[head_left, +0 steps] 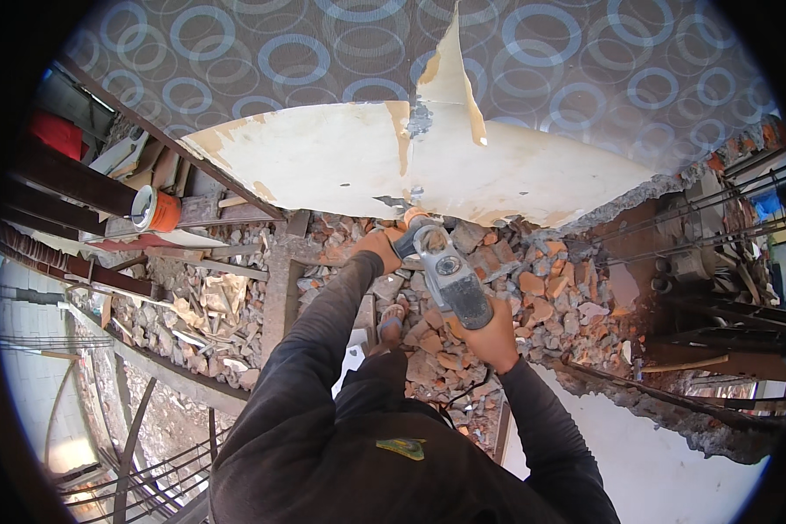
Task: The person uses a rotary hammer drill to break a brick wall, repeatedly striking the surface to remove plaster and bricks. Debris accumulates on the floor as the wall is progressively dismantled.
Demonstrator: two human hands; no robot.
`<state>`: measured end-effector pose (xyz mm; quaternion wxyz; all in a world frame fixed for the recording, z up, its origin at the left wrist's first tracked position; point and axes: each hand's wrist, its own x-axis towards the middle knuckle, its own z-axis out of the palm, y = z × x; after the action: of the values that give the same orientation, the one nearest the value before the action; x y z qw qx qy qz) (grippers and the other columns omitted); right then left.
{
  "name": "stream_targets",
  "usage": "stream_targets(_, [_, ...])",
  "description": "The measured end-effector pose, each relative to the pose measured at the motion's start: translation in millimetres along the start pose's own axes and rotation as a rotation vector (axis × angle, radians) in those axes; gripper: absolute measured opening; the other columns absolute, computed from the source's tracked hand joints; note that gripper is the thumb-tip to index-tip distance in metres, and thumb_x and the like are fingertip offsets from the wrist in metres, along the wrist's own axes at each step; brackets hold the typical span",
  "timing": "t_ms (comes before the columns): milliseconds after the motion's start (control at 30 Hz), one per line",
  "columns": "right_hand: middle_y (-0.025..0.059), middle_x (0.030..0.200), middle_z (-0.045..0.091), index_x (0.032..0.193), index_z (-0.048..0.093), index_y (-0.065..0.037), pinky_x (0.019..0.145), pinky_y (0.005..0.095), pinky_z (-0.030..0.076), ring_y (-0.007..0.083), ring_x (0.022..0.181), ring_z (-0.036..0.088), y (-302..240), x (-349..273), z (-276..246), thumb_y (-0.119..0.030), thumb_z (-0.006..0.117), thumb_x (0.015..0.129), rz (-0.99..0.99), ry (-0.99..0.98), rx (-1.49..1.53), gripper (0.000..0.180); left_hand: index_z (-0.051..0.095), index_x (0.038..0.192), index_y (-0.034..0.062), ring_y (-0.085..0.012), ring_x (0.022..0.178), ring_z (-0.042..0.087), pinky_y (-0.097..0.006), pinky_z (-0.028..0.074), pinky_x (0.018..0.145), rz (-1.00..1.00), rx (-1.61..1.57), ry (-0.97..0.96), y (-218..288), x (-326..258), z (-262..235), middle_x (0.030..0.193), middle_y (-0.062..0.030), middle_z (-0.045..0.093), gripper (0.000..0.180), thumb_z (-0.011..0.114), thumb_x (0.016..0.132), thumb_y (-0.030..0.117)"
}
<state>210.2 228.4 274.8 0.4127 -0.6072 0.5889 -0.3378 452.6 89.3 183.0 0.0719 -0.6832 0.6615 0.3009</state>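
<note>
A grey power tool that looks like a demolition hammer is held out in front of me at a slant. My right hand is wrapped round its rear grip. Closed about the dark side handle near the tool's front is my left hand. The front end points at the lower edge of a wall, where a bare white patch shows below torn wallpaper with blue rings. A loose strip of wallpaper hangs from the wall. The bit's tip is too hard to make out.
Broken brick and concrete rubble covers the ground around my foot. An orange and white bucket stands at the left among beams. Bare steel rods stick out at the right, above a broken slab edge.
</note>
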Motion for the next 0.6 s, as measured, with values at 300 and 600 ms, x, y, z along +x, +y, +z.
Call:
stream_targets(300, [0.0197,0.078,0.069,0.089,0.068,0.003,0.068,0.0396,0.053,0.0341,0.075,0.070,30,-35,16,-0.013,0.077,0.069,-0.055,0.055,-0.004,0.027,0.073,0.100,-0.0006,-0.0353,0.099,0.070,-0.043,0.056,0.088,-0.043,0.038,0.006,-9,4,32,0.104,-0.0229,0.072,0.040,0.070,0.074,0.030])
stream_targets(600, [0.0183,0.083,0.068,0.096,0.067,-0.001,0.069,0.0392,0.053,0.0345,0.077,0.070,84,-81,63,-0.015,0.079,0.066,-0.009,0.054,0.163,0.036,0.075,0.101,0.0064,-0.0351,0.099,0.071,-0.041,0.052,0.093,-0.040,0.078,0.022,-30,-1,77,0.101,-0.0204,0.073,0.040,0.070,0.074,0.035])
